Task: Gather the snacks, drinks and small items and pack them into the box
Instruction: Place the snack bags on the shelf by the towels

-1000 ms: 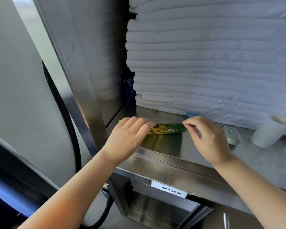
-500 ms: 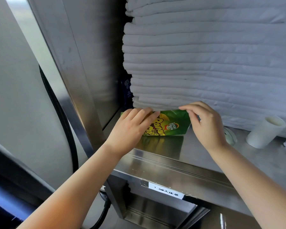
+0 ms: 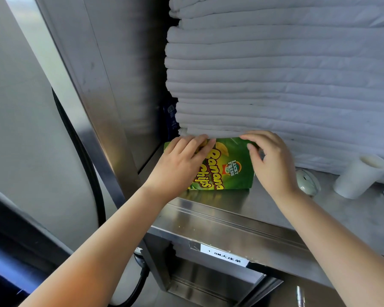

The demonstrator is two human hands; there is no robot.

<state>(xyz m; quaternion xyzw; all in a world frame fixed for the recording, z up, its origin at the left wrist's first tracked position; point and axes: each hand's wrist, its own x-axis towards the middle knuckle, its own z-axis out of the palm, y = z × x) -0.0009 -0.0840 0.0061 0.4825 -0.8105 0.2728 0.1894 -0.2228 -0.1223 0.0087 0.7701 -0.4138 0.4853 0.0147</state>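
Fingers: on our left hand (image 3: pixel 179 168) the fingers (image 3: pixel 198 144) lie nearly straight over the left end of the green foil bag of banana chips (image 3: pixel 231 173), pressing it, with the thumb hidden. Our right hand (image 3: pixel 274 167) pinches the bag's right edge, forefinger curled over the top corner and thumb on the printed face.
Bag: it stands tilted on its lower edge on the stainless steel shelf (image 3: pixel 275 211), with its top against the stack of folded white linens (image 3: pixel 275 85).
Change: a second ago it lay flat with only a sliver showing; now we have tipped it up and its lettering faces us. We judge it freed and ready to lift away.
Nearby: a pale green rounded object (image 3: pixel 308 181) sits just beside our right wrist, and a white roll (image 3: pixel 361 176) stands farther right.
Hidden: no box is in view. A dark blue packet (image 3: pixel 171 118) is wedged in shadow left of the linens, and we cannot read it. The frame cuts off something white at the right edge.
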